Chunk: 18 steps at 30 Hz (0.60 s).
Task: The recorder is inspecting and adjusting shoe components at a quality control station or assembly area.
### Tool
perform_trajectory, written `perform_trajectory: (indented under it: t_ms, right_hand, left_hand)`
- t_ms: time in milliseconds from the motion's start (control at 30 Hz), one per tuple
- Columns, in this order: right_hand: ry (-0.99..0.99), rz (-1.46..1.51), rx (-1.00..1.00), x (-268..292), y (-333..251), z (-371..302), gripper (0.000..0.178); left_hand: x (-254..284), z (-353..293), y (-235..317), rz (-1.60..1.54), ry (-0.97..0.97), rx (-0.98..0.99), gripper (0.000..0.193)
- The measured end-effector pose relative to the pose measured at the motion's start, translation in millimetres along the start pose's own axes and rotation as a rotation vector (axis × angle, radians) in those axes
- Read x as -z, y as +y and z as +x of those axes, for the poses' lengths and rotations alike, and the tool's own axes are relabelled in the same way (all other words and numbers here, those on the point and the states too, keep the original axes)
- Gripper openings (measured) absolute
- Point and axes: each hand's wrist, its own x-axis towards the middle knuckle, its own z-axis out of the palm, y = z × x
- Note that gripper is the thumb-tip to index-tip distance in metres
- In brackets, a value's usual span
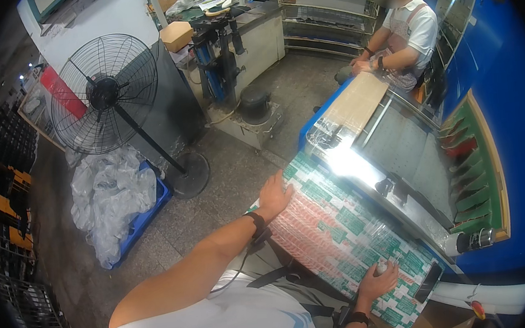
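Fingers (278, 179) apart, left hand (273, 198) apparently steadies a flat green-white-red panel (331, 224) at ten o'clock; right hand (376, 283) clamps a rounded whitish object (381, 267) at five.

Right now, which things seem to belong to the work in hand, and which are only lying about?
Likely in the work:
- patterned board, under left hand and right hand
- small pale thing at the right hand

Seemingly just about:
- fan
- plastic sheeting
- tan box
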Motion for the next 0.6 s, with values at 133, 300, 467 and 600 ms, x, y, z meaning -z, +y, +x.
perform_trajectory:
  t_ms: [133, 300, 467, 600]
  right_hand:
    - [-0.001, -0.004, 0.002, 0.2, 0.4, 0.1, 0.054]
    - [0.013, -0.006, 0.014, -0.7, 1.0, -0.4, 0.054]
    - [0.004, 0.0, 0.004, -1.9, 1.4, -0.4, 0.054]
    - [0.018, 0.006, 0.014, -2.5, 1.4, -0.3, 0.054]
  left_hand:
    - [-0.6, -0.3, -0.2, 0.032, 0.039, -0.042, 0.076]
    - [0.4, -0.3, 0.7, -0.004, -0.008, 0.009, 0.079]
    - [1.0, -0.4, 1.1, 0.034, 0.003, -0.02, 0.077]
    - [1.7, -0.4, 1.5, 0.037, -0.001, -0.012, 0.077]
